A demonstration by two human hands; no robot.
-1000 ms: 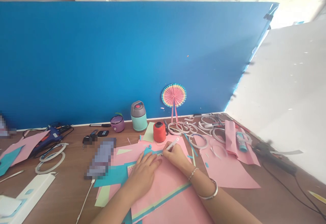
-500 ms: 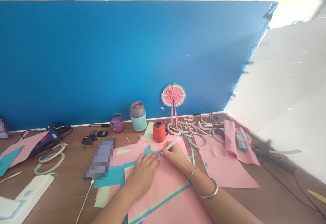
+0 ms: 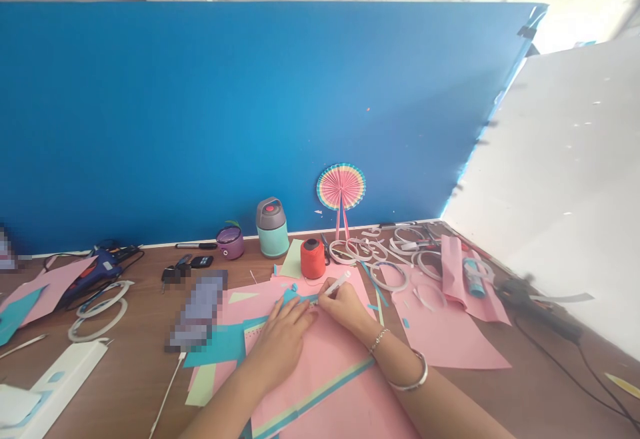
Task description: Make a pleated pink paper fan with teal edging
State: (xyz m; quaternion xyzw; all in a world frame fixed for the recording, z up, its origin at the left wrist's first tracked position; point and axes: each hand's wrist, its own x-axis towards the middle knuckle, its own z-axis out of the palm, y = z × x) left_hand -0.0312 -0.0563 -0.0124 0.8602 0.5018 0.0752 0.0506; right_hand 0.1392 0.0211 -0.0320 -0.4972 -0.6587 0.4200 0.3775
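Note:
My left hand [image 3: 284,332] lies flat, fingers stretched out, on a pink sheet of paper [image 3: 330,342] that has a pale yellow and blue strip along its near side. In my right hand [image 3: 347,309] is a white pen [image 3: 340,282], its tip down near the left fingertips at the sheet's far edge. A blue strip of paper [image 3: 293,298] shows just beyond the left fingers. The pen tip and what it touches are partly hidden by the fingers. Behind the hands stands a red spool of thread [image 3: 313,262].
A pleated round paper fan [image 3: 341,187] leans on the blue partition [image 3: 225,112]. Beside it are a mint-green flask [image 3: 273,229], a purple pot [image 3: 230,243] and tape rolls [image 3: 389,276]. A phone [image 3: 197,309] and a white power strip [image 3: 70,386] lie left, more pink paper [image 3: 450,339] right.
My right hand and the pen have shifted very slightly to the left. My left hand stays almost in place on the paper.

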